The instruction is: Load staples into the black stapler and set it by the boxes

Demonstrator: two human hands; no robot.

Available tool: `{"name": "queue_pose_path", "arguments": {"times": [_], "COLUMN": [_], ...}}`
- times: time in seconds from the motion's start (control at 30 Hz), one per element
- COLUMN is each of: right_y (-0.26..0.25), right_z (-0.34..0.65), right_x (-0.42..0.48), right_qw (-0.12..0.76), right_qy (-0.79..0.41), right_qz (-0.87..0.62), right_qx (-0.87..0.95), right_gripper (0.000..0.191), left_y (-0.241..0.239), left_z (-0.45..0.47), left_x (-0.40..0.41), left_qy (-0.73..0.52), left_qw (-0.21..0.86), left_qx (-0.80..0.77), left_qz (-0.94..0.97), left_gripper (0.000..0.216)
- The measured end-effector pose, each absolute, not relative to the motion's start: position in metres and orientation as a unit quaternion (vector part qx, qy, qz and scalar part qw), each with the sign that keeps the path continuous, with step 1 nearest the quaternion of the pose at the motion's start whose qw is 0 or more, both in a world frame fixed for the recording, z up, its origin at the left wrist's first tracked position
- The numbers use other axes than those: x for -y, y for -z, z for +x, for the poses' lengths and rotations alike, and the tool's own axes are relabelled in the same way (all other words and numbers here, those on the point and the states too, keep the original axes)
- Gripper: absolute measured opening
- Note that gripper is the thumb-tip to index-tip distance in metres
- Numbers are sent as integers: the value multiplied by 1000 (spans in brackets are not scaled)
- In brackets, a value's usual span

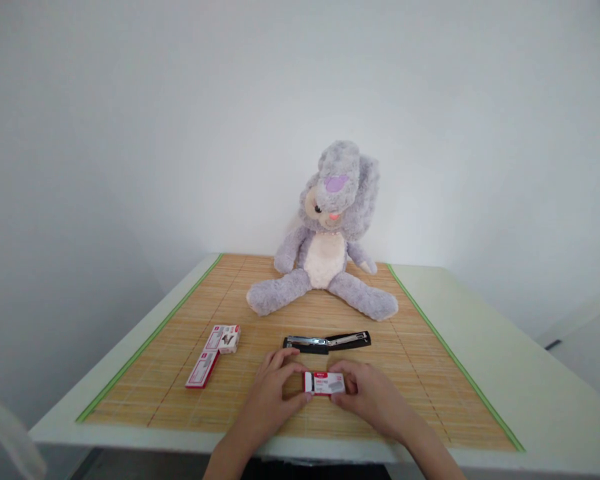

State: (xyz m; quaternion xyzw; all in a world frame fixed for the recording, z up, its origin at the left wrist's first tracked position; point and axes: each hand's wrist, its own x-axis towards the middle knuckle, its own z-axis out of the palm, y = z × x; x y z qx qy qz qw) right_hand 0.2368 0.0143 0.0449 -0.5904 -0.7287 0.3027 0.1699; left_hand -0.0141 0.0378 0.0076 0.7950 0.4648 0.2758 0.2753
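Both bare hands sit just inside the near edge of the table, the left hand (273,393) and the right hand (373,397) meeting in the middle. Between them is a small red-and-white cardboard box (325,383), low over the woven bamboo mat (430,373) or resting on it; which of the two I cannot tell. Each hand is closed on one short end of the box, fingertips pinching and thumbs tucked underneath or behind.

Handled well, in my judgement, this calls for a light grip at the ends only, the box kept level and low over the mat, so the thin card is not crushed and nothing inside can slide out sideways.

The box is flat and oblong, with a red band along its upper face, a pale label panel below and a white left end. Its print is too small to read.

Just beyond it lies a black-and-silver metal stapler (327,343), swung open flat. Toward the mat's left edge are two more red-and-white boxes (223,338), one behind the other. At the far edge sits a grey plush rabbit (330,247). The pale green table (530,373) shows bare around the mat.
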Motion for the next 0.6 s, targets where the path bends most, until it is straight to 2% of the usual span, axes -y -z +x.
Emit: {"name": "queue_pose_path", "arguments": {"times": [0.3, 0.5, 0.6], "right_y": [-48, -50, -56], "right_z": [260, 252, 233], "right_x": [-15, -19, -24], "right_qw": [158, 184, 187], "right_qy": [-308, -276, -257], "right_qz": [-596, -610, -594], "right_qx": [725, 720, 739], "right_gripper": [21, 41, 23], "left_y": [-4, -1, -1], "left_z": [-16, -15, -15], "left_x": [-39, -39, -39], "left_qy": [-281, -286, -290], "left_qw": [275, 271, 273], "left_qx": [-468, -467, -466], "left_qz": [792, 792, 790], "left_gripper": [31, 31, 31]}}
